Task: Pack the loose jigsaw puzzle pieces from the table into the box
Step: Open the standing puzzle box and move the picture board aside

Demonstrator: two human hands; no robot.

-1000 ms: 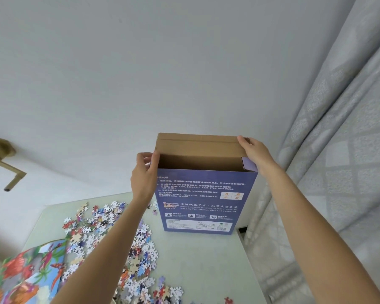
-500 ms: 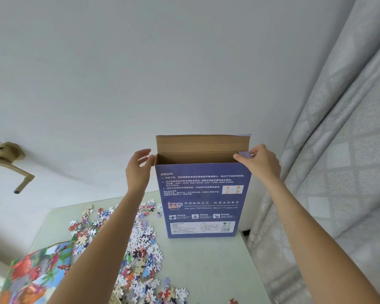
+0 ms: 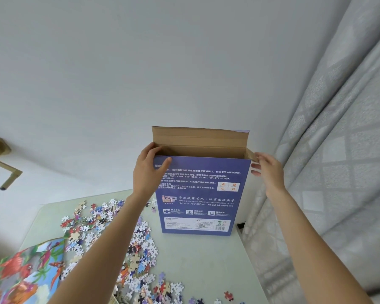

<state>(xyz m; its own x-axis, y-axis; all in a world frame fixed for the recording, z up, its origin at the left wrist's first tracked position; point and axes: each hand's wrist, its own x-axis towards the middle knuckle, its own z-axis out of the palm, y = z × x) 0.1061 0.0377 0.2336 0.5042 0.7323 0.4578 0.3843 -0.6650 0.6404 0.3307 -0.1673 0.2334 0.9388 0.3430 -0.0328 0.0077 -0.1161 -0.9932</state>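
A tall blue box (image 3: 198, 194) stands upright on the pale green table (image 3: 202, 260) a little right of the frame's centre, its printed face toward the camera and its brown cardboard top flap (image 3: 200, 137) raised behind the open mouth. The left hand (image 3: 148, 172) grips the box's upper left corner: the thumb lies across the blue front face and the other fingers are curled over the left edge, clamped on the cardboard. The right hand (image 3: 269, 170) is at the upper right corner beside a small brown side flap (image 3: 251, 155); its fingers are loosely spread and relaxed, their tips close to the box's right edge, and whether they actually touch it cannot be told.

Loose jigsaw puzzle pieces (image 3: 140, 249) lie scattered over the table in the lower left and lower centre of the frame, partly hidden under the left forearm, with a few stray ones near the bottom edge. At the lower left corner lies a colourful printed sheet (image 3: 29, 273) with red and blue shapes. A grey patterned curtain (image 3: 338, 150) fills the right side, and a brass-coloured fixture (image 3: 0, 156) projects from the wall at the left edge.
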